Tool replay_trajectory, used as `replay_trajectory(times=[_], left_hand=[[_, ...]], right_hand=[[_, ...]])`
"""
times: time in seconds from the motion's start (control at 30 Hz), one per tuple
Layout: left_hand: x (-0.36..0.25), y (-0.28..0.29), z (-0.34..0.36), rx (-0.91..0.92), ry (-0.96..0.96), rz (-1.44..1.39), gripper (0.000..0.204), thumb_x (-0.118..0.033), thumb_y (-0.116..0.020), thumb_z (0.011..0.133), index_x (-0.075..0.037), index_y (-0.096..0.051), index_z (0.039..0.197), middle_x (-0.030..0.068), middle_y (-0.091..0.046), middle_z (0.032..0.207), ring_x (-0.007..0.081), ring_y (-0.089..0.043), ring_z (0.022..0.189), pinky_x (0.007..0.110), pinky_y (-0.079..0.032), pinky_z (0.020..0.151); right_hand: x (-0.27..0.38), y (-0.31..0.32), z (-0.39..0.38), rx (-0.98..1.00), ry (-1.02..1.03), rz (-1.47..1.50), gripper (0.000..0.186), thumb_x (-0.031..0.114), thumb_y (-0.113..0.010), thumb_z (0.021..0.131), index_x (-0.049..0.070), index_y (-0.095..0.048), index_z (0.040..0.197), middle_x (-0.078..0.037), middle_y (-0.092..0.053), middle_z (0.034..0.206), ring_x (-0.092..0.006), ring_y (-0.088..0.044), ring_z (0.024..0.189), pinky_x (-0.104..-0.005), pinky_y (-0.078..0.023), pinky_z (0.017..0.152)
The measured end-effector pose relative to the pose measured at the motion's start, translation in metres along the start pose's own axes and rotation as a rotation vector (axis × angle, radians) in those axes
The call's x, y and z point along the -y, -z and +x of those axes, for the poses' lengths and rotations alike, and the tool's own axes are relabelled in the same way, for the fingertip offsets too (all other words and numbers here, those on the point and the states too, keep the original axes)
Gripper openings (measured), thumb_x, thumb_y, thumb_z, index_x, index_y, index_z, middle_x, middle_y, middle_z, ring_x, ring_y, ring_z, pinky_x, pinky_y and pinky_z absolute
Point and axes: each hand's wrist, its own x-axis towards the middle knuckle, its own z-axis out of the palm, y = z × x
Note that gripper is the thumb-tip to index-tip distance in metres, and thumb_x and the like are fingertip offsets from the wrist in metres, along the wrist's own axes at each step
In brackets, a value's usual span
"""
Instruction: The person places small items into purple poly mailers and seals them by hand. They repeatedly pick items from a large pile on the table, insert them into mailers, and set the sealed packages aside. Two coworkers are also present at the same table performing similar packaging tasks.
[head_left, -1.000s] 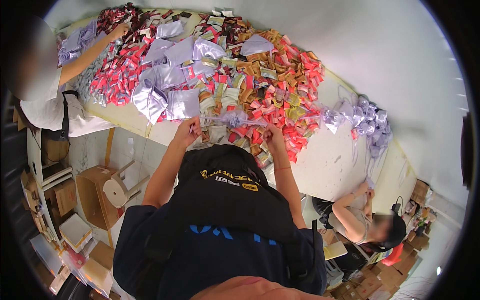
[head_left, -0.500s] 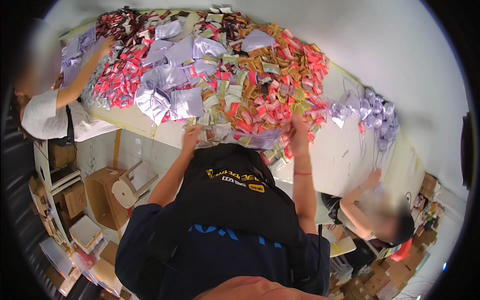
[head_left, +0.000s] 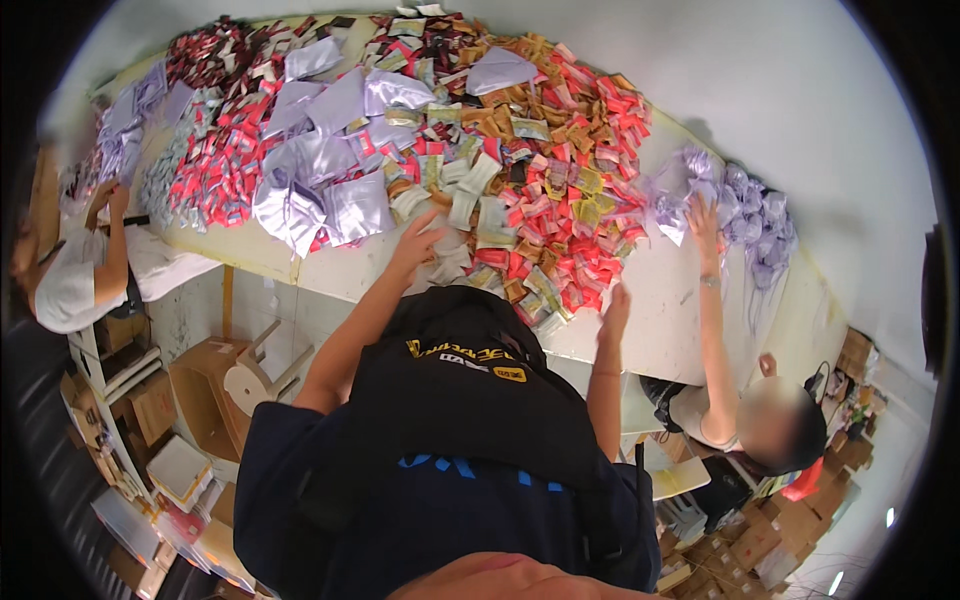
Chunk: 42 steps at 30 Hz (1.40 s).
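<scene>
My left hand (head_left: pixel 413 250) reaches over the near edge of a heap of small wrapped packets (head_left: pixel 462 210). Its fingers are apart and nothing shows in them. To the right, my right hand (head_left: pixel 614 312) is held up beside red-and-pink packets (head_left: pixel 590 268), fingers stretched, with nothing visible in it. Shiny lavender satin pouches (head_left: pixel 357 208) lie flat in a stack left of my left hand. More lavender pouches (head_left: pixel 745 220), bunched and with dangling strings, are piled on the table's right part.
The long white table (head_left: pixel 340 272) curves around me. A person's hand (head_left: pixel 703 222) at the right touches the bunched pouches. Another person (head_left: pixel 85 275) sits at the left end. A white stool (head_left: pixel 250 388) and a cardboard box (head_left: pixel 205 390) stand below on the left.
The lavender pouch between my hands is gone from there. My left hand has moved right over the packets; my right has dropped lower. The right-hand person's arm has reached to the bunched pouches.
</scene>
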Motion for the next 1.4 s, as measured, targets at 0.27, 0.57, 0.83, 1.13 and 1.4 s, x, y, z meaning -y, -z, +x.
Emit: replay_trajectory(times=[0.27,0.57,0.83,1.13,1.4], left_hand=[[0.1,0.022,0.031,-0.019,0.279,0.389,0.064,-0.02,-0.071,0.076,-0.013,-0.036,0.129,0.0078,-0.057,0.109,0.0198,-0.056,0.092,0.034,-0.048,0.074],[-0.009,-0.008,0.015,0.098,0.175,-0.003,0.059,-0.038,-0.06,0.084,-0.02,-0.034,0.133,0.0058,-0.046,0.126,0.0226,-0.055,0.095,0.041,-0.046,0.076],[0.132,0.018,0.069,0.407,0.442,0.215,0.049,-0.052,-0.056,0.083,-0.011,-0.058,0.111,0.0064,-0.062,0.098,0.0184,-0.059,0.083,0.033,-0.047,0.076],[-0.008,-0.068,0.021,0.234,0.129,0.197,0.067,-0.048,-0.055,0.086,-0.013,-0.03,0.137,0.0084,-0.048,0.124,0.0227,-0.055,0.099,0.041,-0.05,0.082],[-0.008,0.017,0.045,-0.005,-0.068,0.238,0.037,-0.024,-0.051,0.093,-0.011,-0.051,0.127,0.0062,-0.057,0.113,0.0162,-0.058,0.093,0.032,-0.049,0.082]], right_hand=[[-0.06,-0.09,-0.067,0.588,-0.218,0.256,0.043,0.039,-0.048,0.091,0.01,-0.045,0.122,-0.007,-0.057,0.104,-0.02,-0.059,0.086,-0.0365,-0.05,0.074],[0.077,-0.111,-0.085,0.34,-0.34,0.411,0.049,0.041,-0.052,0.089,0.007,-0.047,0.124,-0.007,-0.058,0.115,-0.0223,-0.057,0.1,-0.0322,-0.043,0.089],[0.006,-0.17,-0.071,0.923,-0.414,0.184,0.053,0.047,-0.047,0.091,0.004,-0.052,0.121,-0.006,-0.059,0.112,-0.0183,-0.058,0.093,-0.031,-0.046,0.083],[0.073,-0.182,-0.061,0.861,-0.179,0.515,0.036,0.016,-0.064,0.084,0.004,-0.052,0.115,-0.007,-0.059,0.107,-0.0176,-0.057,0.097,-0.0327,-0.048,0.081],[0.082,-0.172,-0.042,0.684,-0.159,0.624,0.013,0.008,-0.062,0.085,0.001,-0.06,0.095,-0.007,-0.064,0.086,-0.014,-0.063,0.078,-0.0233,-0.051,0.068]])
